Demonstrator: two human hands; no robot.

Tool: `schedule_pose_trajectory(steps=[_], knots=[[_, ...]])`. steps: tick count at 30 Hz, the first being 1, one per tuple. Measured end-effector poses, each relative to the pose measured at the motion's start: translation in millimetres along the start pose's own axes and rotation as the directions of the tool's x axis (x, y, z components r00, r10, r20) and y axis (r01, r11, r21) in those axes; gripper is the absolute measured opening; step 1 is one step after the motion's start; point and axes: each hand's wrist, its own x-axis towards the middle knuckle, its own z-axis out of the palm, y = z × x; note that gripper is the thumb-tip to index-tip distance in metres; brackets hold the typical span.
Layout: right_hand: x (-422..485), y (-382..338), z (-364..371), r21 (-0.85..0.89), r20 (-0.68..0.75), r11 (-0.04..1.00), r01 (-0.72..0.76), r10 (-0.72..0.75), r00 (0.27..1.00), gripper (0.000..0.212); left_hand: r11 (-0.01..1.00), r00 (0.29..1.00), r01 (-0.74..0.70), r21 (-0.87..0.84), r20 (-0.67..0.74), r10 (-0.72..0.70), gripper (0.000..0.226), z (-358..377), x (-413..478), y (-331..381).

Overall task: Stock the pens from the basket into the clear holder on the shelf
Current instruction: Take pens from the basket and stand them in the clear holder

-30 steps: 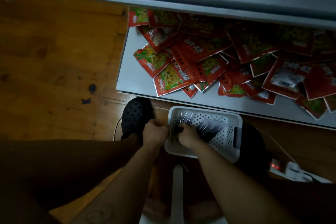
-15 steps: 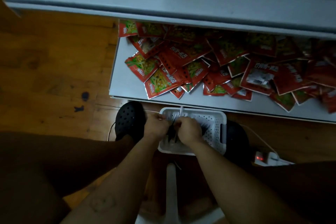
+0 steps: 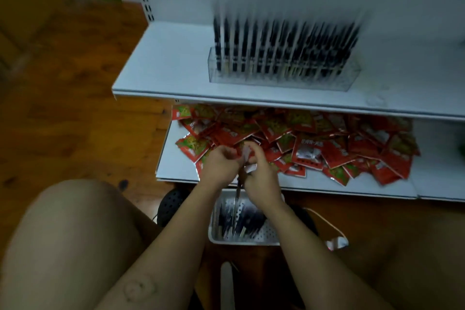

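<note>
Two hands are in view, the left hand and the right hand, and together they pinch one pen between them. There is one white basket, and the loose pens in it are several, too blurred to count exactly. Two shelves show, the upper shelf and the lower shelf. The upper one carries one clear holder, and the standing pens in it number well over a dozen, though blur hides the exact figure. The red packets on the lower one run to dozens, heaped beyond counting. One black shoe shows plainly on the floor.
</note>
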Motion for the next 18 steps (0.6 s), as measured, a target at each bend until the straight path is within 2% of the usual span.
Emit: schedule_pose_trajectory(steps=[3, 7, 11, 13, 16, 18], knots=[[1.2, -35.3, -32.1, -0.010, -0.173, 0.989, 0.146, -0.145, 0.974, 0.061, 0.991, 0.991, -0.130, -0.020, -0.038, 0.129, 0.019, -5.2, -10.0, 40.0], [9.6, -85.6, -89.7, -0.085, -0.329, 0.958, 0.275, -0.288, 0.899, 0.054, 0.965, 0.960, -0.263, -0.020, -0.100, 0.260, 0.022, -19.7, -19.2, 91.1], [27.5, -125.6, -159.1, -0.168, -0.451, 0.927, 0.336, -0.376, 0.809, 0.056, 0.927, 0.900, -0.348, 0.139, -0.229, 0.372, 0.036, -41.9, -9.1, 119.2], [41.5, -134.7, -198.2, -0.159, -0.571, 0.925, 0.345, -0.371, 0.732, 0.051, 0.928, 0.876, -0.326, 0.183, -0.309, 0.369, 0.047, -50.0, 0.8, 126.0], [64.2, -133.2, -234.4, -0.120, -0.733, 0.921, 0.372, -0.335, 0.593, 0.045, 0.959, 0.879, -0.220, 0.177, -0.390, 0.274, 0.064, -55.1, 19.3, 134.5], [80.4, -128.6, -240.3, -0.133, -0.750, 0.920, 0.369, -0.337, 0.570, 0.044, 0.968, 0.874, -0.191, 0.160, -0.422, 0.242, 0.072, -56.7, 34.4, 142.3]])
